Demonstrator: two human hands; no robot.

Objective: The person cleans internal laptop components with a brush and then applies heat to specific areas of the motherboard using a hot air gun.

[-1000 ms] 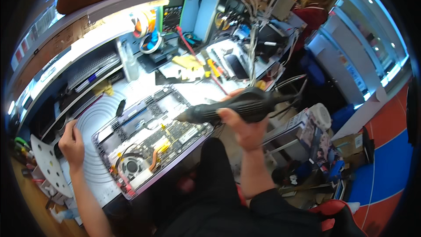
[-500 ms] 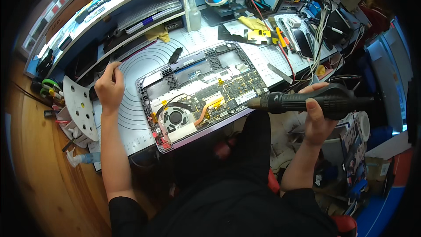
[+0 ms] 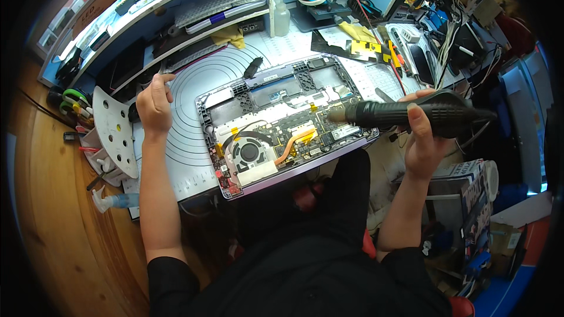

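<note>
An opened laptop base lies tilted on the bench, its circuit board, round fan and copper heat pipe exposed. My right hand is wrapped round a black handheld blower with a ribbed barrel. Its brownish tip points left, over the right part of the board; whether it touches cannot be made out. Left of the laptop, my left hand is raised over the bench with curled fingers. What it holds, if anything, is hidden.
A white holed rack and a spray bottle stand at the left edge. Shelves rise behind the laptop. A clear bottle, yellow cloth and tangled cables sit farther back and right.
The blower has moved inward and up over the board from the laptop's right front edge. My left hand stays raised with curled fingers. The whole view has shifted slightly.
</note>
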